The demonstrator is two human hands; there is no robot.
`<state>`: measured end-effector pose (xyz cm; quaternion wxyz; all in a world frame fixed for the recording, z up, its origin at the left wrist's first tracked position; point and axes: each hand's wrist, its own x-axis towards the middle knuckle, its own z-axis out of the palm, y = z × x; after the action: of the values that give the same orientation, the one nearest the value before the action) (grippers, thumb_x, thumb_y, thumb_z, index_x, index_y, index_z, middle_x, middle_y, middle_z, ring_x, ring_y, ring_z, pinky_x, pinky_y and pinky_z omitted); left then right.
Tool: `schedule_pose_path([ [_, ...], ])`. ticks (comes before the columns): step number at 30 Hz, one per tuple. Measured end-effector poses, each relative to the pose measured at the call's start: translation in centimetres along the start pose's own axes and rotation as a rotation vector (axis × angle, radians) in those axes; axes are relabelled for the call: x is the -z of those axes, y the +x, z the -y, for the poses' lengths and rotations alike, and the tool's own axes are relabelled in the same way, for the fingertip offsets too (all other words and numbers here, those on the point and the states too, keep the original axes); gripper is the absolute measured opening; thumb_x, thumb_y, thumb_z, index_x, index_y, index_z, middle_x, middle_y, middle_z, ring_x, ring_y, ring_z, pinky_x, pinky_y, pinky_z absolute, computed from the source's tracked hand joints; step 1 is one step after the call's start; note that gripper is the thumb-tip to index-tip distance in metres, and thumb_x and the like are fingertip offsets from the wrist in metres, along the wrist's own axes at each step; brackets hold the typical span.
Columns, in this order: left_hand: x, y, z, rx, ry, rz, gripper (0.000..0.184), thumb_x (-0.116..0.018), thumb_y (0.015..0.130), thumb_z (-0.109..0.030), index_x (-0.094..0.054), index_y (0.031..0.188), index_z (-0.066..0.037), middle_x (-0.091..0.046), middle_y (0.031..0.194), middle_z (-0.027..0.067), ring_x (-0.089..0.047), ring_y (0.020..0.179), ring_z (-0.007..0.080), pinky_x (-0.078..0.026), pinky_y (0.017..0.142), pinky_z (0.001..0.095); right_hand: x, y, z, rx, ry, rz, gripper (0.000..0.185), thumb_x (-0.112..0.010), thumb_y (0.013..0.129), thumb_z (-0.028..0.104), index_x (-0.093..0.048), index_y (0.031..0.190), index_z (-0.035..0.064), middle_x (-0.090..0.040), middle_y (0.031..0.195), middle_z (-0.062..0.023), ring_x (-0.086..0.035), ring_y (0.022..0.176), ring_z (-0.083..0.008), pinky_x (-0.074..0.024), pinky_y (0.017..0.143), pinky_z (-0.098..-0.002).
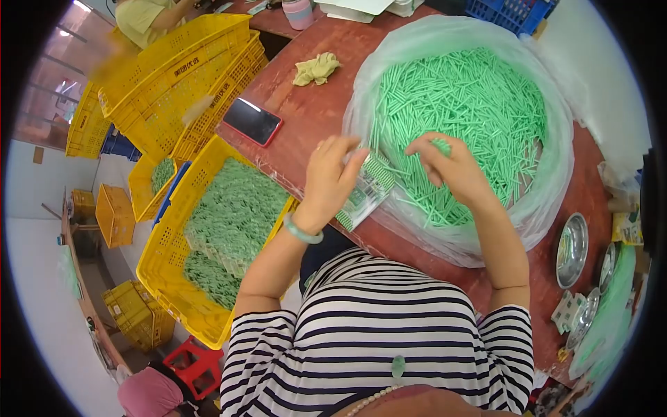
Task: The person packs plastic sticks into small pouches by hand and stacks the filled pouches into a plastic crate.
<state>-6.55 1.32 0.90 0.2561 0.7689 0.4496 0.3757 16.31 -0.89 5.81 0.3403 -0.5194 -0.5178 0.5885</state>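
A clear plastic bag (552, 191) on the table holds a large heap of thin green sticks (465, 104). Over its near left part, my right hand (448, 167) is curled, with a small bunch of green sticks (441, 146) in its fingers. My left hand (332, 174) is beside a small rectangular holder (368, 198) at the bag's left edge. Its thumb and fingers are apart, and nothing shows between them. Rows of green sticks stand along the holder's far part; its near part looks clear and patterned. A pale green bangle (303, 230) circles my left wrist.
To the left, a yellow crate (156, 260) holds many filled green pieces. Stacked yellow crates (177, 76) stand behind it. A phone (251, 121) and a yellow cloth (316, 69) lie on the red table (295, 149). Metal bowls (572, 250) sit at right. Another person (149, 21) is at upper left.
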Motion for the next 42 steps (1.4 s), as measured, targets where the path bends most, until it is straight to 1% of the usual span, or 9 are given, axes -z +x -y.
schedule_pose_path([
  [3, -0.7, -2.5, 1.7, 0.116, 0.168, 0.117, 0.028, -0.069, 0.076, -0.02, -0.059, 0.095, -0.001, -0.059, 0.083, 0.0119, -0.056, 0.083, 0.032, -0.042, 0.074, 0.0414, 1.2, -0.2, -1.3, -0.066, 0.561, 0.07, 0.026, -0.052, 0.094, 0.024, -0.058, 0.106, 0.0019, -0.044, 0.063, 0.003, -0.038, 0.051, -0.0034, -0.0295, 0.046, -0.0206],
  [14, -2.4, -3.4, 3.8, 0.136, -0.091, -0.198, 0.019, -0.075, 0.068, -0.006, -0.066, 0.085, 0.0, -0.059, 0.078, 0.0107, -0.056, 0.065, 0.0237, -0.043, 0.058, 0.0337, 6.6, -0.5, -1.0, 0.179, -0.046, -0.46, 0.035, -0.05, 0.094, 0.023, -0.056, 0.118, -0.001, -0.066, 0.087, -0.0082, -0.055, 0.07, -0.0084, -0.0412, 0.061, -0.0226],
  [19, -2.4, -3.9, 4.6, 0.186, -0.037, -0.203, 0.015, -0.074, 0.068, -0.003, -0.066, 0.079, 0.0, -0.058, 0.072, 0.009, -0.055, 0.063, 0.0193, -0.042, 0.057, 0.0283, 8.4, 1.6, -1.6, 0.17, -0.33, -0.487, 0.045, -0.051, 0.094, 0.03, -0.052, 0.125, -0.003, -0.063, 0.109, -0.0155, -0.06, 0.102, -0.0208, -0.0417, 0.094, -0.0331],
  [22, -1.8, -3.6, 4.3, 0.165, -0.114, -0.256, 0.01, -0.073, 0.069, -0.003, -0.066, 0.077, 0.0, -0.056, 0.066, 0.0084, -0.053, 0.061, 0.0192, -0.041, 0.056, 0.0291, 8.7, 2.2, -1.4, 0.229, -0.386, -0.514, 0.044, -0.05, 0.094, 0.03, -0.052, 0.124, -0.003, -0.062, 0.111, -0.0155, -0.059, 0.104, -0.021, -0.0396, 0.096, -0.0321],
  [23, -1.1, -3.7, 4.1, 0.19, -0.147, -0.266, 0.009, -0.072, 0.07, -0.002, -0.066, 0.076, 0.0, -0.056, 0.065, 0.008, -0.053, 0.06, 0.018, -0.041, 0.056, 0.0286, 8.2, 2.1, -1.3, 0.314, -0.335, -0.553, 0.04, -0.05, 0.094, 0.029, -0.057, 0.12, -0.0012, -0.065, 0.099, -0.0106, -0.059, 0.088, -0.0146, -0.0425, 0.087, -0.0271],
  [27, 0.2, -2.4, 2.2, 0.11, -0.276, -0.184, 0.005, -0.064, 0.08, -0.002, -0.065, 0.083, 0.002, -0.06, 0.072, 0.0092, -0.056, 0.065, 0.0162, -0.043, 0.059, 0.0259, 6.0, 1.7, 0.3, 0.286, -0.01, -0.467, 0.027, -0.054, 0.092, 0.028, -0.066, 0.103, 0.0062, -0.043, 0.062, 0.0061, -0.03, 0.055, -0.0035, -0.0319, 0.057, -0.0206],
  [29, 0.1, -1.7, 1.5, 0.031, -0.299, -0.137, 0.006, -0.064, 0.081, -0.002, -0.064, 0.085, 0.003, -0.06, 0.073, 0.0101, -0.057, 0.066, 0.0182, -0.044, 0.06, 0.027, 3.5, 1.8, 1.1, 0.216, 0.022, -0.388, 0.028, -0.054, 0.093, 0.029, -0.066, 0.105, 0.0068, -0.045, 0.063, 0.0066, -0.032, 0.054, -0.004, -0.0323, 0.057, -0.021],
  [35, -0.6, -0.8, -1.0, -0.071, -0.327, 0.007, 0.012, -0.059, 0.087, -0.007, -0.062, 0.09, 0.004, -0.059, 0.078, 0.0093, -0.056, 0.07, 0.0171, -0.044, 0.063, 0.027, -0.7, 2.9, 3.3, 0.403, 0.344, 0.024, 0.045, -0.043, 0.097, 0.037, -0.061, 0.111, -0.0019, -0.067, 0.088, -0.0094, -0.057, 0.089, -0.0146, -0.0389, 0.09, -0.0336],
  [42, -1.5, -0.2, -1.7, -0.043, -0.374, -0.029, 0.011, -0.06, 0.086, -0.008, -0.061, 0.084, 0.002, -0.057, 0.073, 0.0107, -0.056, 0.067, 0.0231, -0.044, 0.061, 0.0298, -3.0, 3.5, 3.3, 0.328, 0.271, 0.186, 0.05, -0.041, 0.097, 0.04, -0.061, 0.111, -0.0029, -0.066, 0.103, -0.0139, -0.056, 0.104, -0.0186, -0.0366, 0.098, -0.0352],
])
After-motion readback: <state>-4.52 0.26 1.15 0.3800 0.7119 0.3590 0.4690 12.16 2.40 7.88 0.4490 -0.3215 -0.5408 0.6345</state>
